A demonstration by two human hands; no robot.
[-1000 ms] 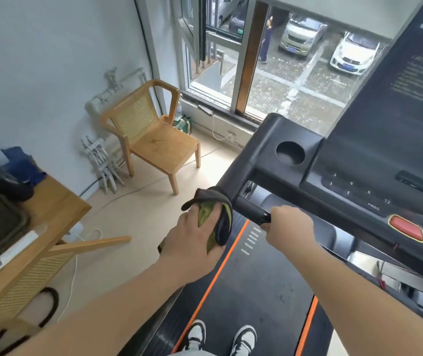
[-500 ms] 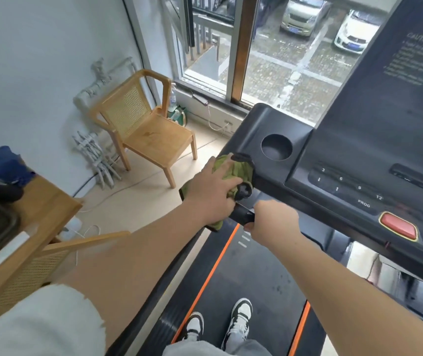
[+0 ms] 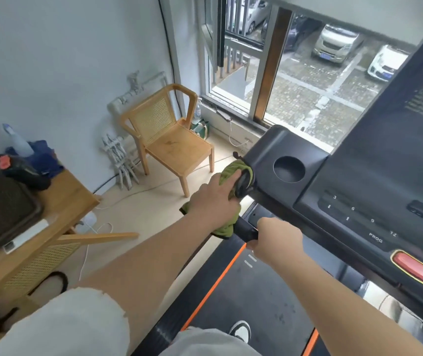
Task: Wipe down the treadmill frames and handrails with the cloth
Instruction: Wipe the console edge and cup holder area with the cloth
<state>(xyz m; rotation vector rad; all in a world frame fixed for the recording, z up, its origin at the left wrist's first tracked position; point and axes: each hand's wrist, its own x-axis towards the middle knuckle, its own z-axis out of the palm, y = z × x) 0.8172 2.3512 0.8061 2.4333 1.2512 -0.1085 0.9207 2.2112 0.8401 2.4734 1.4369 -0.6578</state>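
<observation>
— What has shifted in the last second?
— The left hand [image 3: 214,204] has carried the green cloth [image 3: 233,170] up off the end of the handrail [image 3: 246,231] to the left corner of the treadmill console [image 3: 277,150]. The right hand [image 3: 278,237] has stayed on the bar.
— Start nearest, then.
— At the bottom edge, one black-and-white shoe [image 3: 241,330] stands on the dark belt [image 3: 256,299], which has orange stripes along its sides.
— And the hands?
— Just above, at centre, the right hand is a fist wrapped round the black handrail. Left of it, over the same bar, the left hand clasps the cloth against the frame. The index finger lies along the green fabric, the other fingers curl down round it, and a fold hangs out below the palm.
— Where exactly is the cloth?
— On the console's left edge, just beside the round cup holder [image 3: 289,168]. A red button [image 3: 413,267] shows at lower right.
— Further off?
— A wooden table [image 3: 59,209] at the left edge and a wooden chair [image 3: 172,147] against the wall at upper centre. Beyond them is the window [image 3: 269,73], with parked cars [image 3: 336,43] outside at upper right.
</observation>
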